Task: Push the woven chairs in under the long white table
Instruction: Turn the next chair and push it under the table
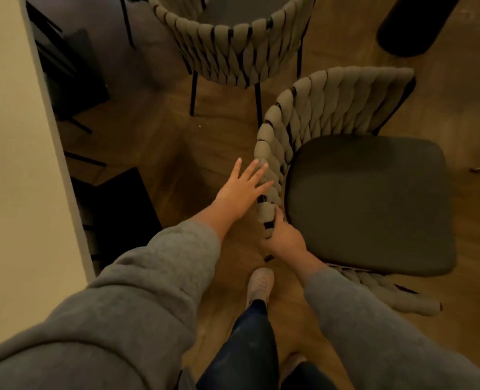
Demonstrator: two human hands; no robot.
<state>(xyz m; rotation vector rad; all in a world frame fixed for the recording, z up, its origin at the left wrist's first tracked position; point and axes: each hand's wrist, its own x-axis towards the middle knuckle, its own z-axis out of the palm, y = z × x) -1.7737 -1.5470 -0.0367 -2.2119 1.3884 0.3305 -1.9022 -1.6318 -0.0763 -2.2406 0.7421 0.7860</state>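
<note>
The right hand point(283, 240) grips the curved back of the beige woven chair with dark seat cushion point(368, 198) and the open left hand point(241, 190) presses beside it, probably to steer this chair, which stands near the long white surface point(22, 136), underneath it.

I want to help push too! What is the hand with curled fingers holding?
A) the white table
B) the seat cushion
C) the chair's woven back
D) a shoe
C: the right hand curls round the lower end of the near chair's woven back.
</note>
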